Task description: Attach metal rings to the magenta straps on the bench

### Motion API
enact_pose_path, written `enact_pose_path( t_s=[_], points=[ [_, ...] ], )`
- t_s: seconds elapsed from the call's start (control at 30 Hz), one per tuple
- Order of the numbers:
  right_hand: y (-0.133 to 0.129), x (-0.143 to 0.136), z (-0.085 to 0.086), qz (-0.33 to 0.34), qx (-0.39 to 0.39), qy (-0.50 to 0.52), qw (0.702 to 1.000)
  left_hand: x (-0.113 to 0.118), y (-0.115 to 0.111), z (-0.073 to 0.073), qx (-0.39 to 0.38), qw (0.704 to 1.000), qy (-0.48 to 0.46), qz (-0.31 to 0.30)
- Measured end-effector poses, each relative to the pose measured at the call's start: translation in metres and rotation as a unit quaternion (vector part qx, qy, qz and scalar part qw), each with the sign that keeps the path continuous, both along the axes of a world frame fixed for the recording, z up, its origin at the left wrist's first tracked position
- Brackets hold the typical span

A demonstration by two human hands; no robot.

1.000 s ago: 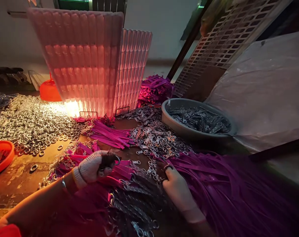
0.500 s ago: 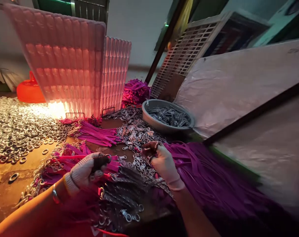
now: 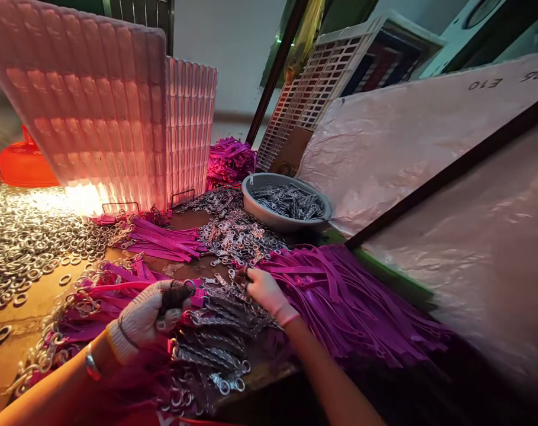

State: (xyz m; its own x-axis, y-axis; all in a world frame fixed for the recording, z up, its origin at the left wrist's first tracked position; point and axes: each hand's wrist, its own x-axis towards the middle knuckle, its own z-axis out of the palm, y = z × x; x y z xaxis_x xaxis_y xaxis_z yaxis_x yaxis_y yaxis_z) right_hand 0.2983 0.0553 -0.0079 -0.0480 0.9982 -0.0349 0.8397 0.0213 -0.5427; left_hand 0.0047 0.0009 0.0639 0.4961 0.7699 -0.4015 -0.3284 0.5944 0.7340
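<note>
Since half a second ago: right hand (image 3: 265, 292) drawn back lower centre, fingers curled, tips pinching at the purple straps (image 3: 340, 296). Left hand (image 3: 147, 316) unchanged, lower left, gloved, fist closed on a dark tool (image 3: 173, 296). Straps flat, glossy magenta, fanned centre-right beside metal clips (image 3: 237, 236).

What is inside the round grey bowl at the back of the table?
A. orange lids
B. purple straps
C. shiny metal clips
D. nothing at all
C: the grey bowl holds a heap of dark, shiny metal clips, while the purple straps lie outside it on the table, beside the person's right hand.
</note>
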Motion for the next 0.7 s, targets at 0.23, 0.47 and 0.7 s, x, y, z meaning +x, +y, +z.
enact_pose_path(
  t_s=[0.23,0.47,0.7],
  points=[
    [0.034,-0.058,-0.027,-0.005,-0.063,-0.078,0.995,0.012,-0.005,-0.001,0.012,1.0,-0.004,-0.015],
    [0.022,-0.042,-0.008,0.012,0.048,0.056,0.997,0.011,-0.001,-0.007,-0.041,0.999,-0.016,-0.016],
    [-0.03,-0.064,0.063,0.146,0.054,0.287,0.945,0.01,-0.004,-0.007,-0.03,0.999,0.005,-0.018]
  ],
)
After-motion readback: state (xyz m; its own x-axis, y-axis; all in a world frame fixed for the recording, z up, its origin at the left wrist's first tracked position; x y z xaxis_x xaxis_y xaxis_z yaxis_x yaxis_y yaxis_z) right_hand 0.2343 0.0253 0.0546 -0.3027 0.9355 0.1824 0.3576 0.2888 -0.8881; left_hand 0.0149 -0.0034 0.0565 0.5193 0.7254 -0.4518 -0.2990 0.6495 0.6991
